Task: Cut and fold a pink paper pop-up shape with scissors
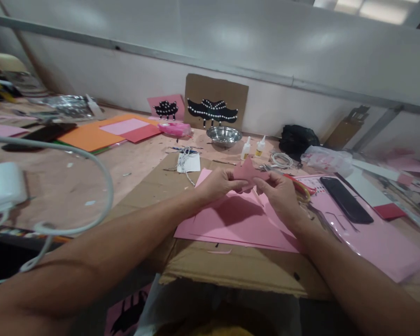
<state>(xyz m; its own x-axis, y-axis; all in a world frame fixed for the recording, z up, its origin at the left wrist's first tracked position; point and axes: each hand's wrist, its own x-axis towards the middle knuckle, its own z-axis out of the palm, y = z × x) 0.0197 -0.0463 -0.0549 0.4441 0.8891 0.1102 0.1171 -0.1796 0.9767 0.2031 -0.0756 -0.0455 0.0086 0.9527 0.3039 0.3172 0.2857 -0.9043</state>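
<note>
A small cut piece of pink paper (245, 171) is held up between both hands in the middle of the view. My left hand (221, 185) pinches its left side, thumb in front. Its right side is gripped by my right hand (278, 189). Below them, larger pink sheets (224, 224) lie on brown cardboard (231, 270), with the hands' shadow across them. Scissors with red and yellow handles (304, 190) rest just right of my right hand.
Behind stand a metal bowl (224, 135), two glue bottles (245, 148) and a beaded black cutout on cardboard (213, 112). A black phone (346, 199) lies at right. A white cable (107, 186) loops at left, near orange sheets (91, 135).
</note>
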